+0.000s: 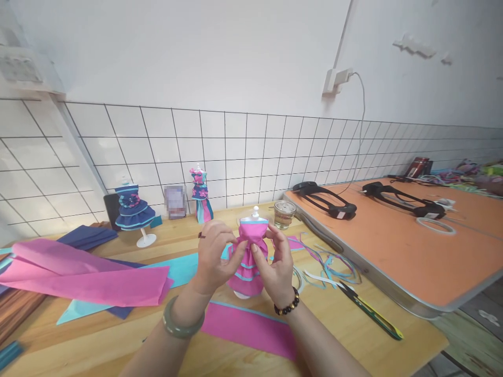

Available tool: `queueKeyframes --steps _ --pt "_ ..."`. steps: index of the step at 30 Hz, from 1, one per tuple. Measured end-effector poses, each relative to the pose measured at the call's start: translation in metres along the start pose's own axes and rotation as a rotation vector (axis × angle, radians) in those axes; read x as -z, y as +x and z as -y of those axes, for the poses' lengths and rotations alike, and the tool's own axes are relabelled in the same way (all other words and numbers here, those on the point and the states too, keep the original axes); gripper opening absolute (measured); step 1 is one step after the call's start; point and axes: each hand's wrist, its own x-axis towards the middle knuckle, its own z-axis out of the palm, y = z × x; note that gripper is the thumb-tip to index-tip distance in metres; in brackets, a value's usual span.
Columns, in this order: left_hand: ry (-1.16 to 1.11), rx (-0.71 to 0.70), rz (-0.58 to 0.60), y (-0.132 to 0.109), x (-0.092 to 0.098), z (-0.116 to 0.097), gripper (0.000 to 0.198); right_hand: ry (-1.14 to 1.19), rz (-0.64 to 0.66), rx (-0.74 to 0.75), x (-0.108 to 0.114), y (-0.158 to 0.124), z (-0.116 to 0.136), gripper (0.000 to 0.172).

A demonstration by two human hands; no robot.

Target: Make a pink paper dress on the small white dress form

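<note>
A small white dress form wears a pink dress (248,272) with light blue trim and a tiered skirt, upright at the middle of the wooden table. My left hand (215,254) pinches the dress at the waist from the left, thumb in front. From the right, my right hand (277,262) holds the same waist, its thumb pressed on the front and its fingers curled round the side. The two thumbs nearly meet. A pink strip with a blue edge (251,330) lies flat below the dress.
Pink paper (118,283), blue sheets and a dressed form (135,212) are at left. Another form (200,193) stands by the tiled wall. A glass (285,213), thin strips (334,268) and a yellow-green cutter (373,309) are at right, beside an orange board (393,251) with black headsets.
</note>
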Motion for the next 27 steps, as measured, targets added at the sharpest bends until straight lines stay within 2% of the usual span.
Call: queueKeyframes --steps 3,9,15,20,27 --pt "0.041 -0.039 0.079 -0.0018 -0.0017 0.0015 0.013 -0.002 0.002 0.008 0.0 0.0 -0.0008 0.043" --pt "-0.121 0.032 0.14 -0.0002 -0.0054 0.0029 0.01 0.004 0.006 0.018 0.0005 -0.0006 -0.004 0.044" --pt "-0.235 0.261 0.222 0.0013 -0.0034 0.0013 0.008 0.026 0.015 -0.004 0.0006 -0.0015 -0.0059 0.045" --pt "-0.377 0.477 0.285 -0.0015 -0.0029 0.0029 0.02 0.035 0.029 -0.01 0.0004 -0.0008 -0.0064 0.046" --pt "-0.469 0.574 0.321 0.0011 -0.0031 0.0021 0.027 0.041 0.047 -0.011 0.0002 -0.0013 -0.0068 0.05"
